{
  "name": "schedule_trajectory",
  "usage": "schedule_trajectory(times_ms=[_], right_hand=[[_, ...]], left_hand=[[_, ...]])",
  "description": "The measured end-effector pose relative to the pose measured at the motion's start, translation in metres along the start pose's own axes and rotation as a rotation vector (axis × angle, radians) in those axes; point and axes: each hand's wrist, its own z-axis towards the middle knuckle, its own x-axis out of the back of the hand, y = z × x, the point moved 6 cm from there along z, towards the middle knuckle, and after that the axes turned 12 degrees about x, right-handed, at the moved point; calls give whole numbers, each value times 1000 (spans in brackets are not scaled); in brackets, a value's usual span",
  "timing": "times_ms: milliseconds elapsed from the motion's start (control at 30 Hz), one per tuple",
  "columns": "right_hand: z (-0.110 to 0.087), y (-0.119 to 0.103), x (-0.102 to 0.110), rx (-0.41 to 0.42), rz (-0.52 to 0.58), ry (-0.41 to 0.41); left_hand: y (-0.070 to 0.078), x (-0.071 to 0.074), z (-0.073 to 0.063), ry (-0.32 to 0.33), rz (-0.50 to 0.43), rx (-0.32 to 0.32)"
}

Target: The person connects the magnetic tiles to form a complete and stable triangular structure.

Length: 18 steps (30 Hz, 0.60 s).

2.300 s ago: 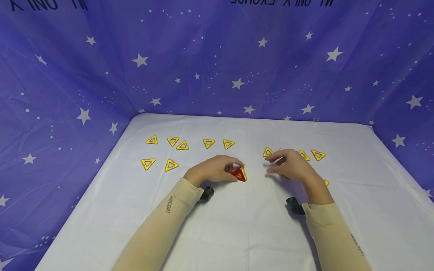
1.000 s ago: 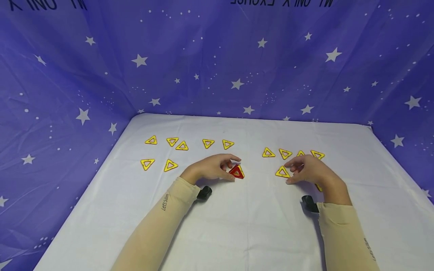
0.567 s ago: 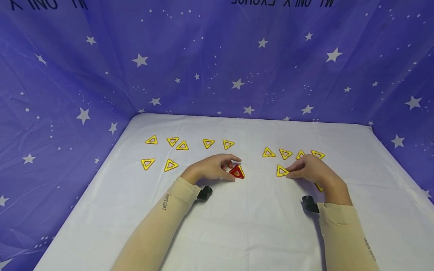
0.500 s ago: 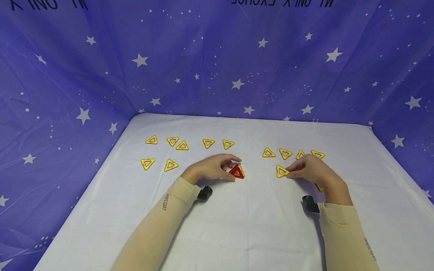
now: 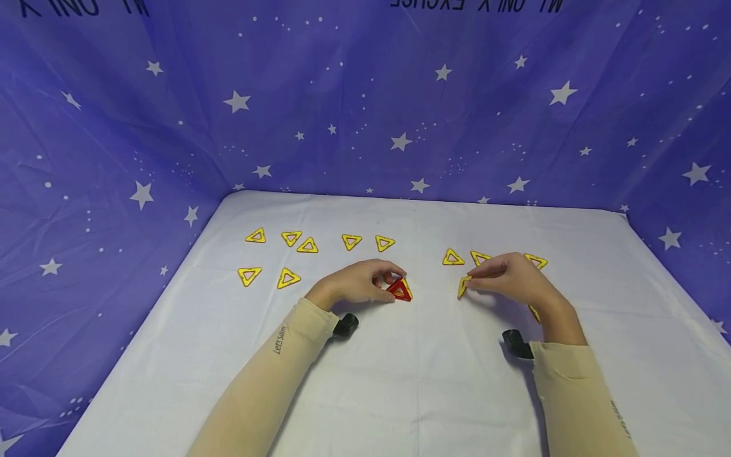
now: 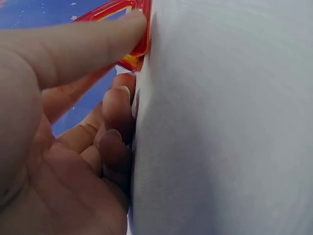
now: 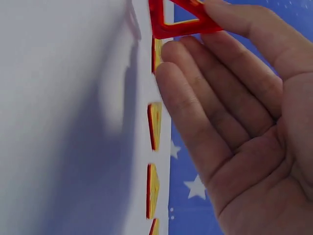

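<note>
Near the table's middle in the head view, my left hand [image 5: 356, 282] holds a small cluster of triangular magnetic tiles [image 5: 402, 290], propped up with a red face toward me and yellow behind. In the left wrist view the thumb lies across the red tile [image 6: 142, 49], while the other fingers curl close to the cloth. To the right, my right hand [image 5: 516, 279] pinches one triangular magnetic tile [image 5: 463, 287] between thumb and fingers, tipped up so it looks narrow. Its red side [image 7: 159, 22] shows in the right wrist view, raised off the cloth.
Several yellow triangular tiles lie flat at the left and back, such as one tile [image 5: 249, 276] and another [image 5: 384, 243]. More tiles [image 5: 453, 257] lie behind and under my right hand. A starry purple curtain [image 5: 365, 101] rises behind the white cloth-covered table [image 5: 388, 393].
My right hand shifted right, pinched a flat-lying yellow tile, then tipped it up and moved it slightly left. My left hand stays at the red tile cluster.
</note>
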Motion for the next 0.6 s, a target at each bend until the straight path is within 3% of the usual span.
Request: schedule_trajectory(times_ms=[167,600], right_hand=[[10,-12,-13,100,18,5],[25,-43,-50,218,57,-78]], left_hand=[[0,0,0,6,-3,7],[1,-3,0,-7,57,23]])
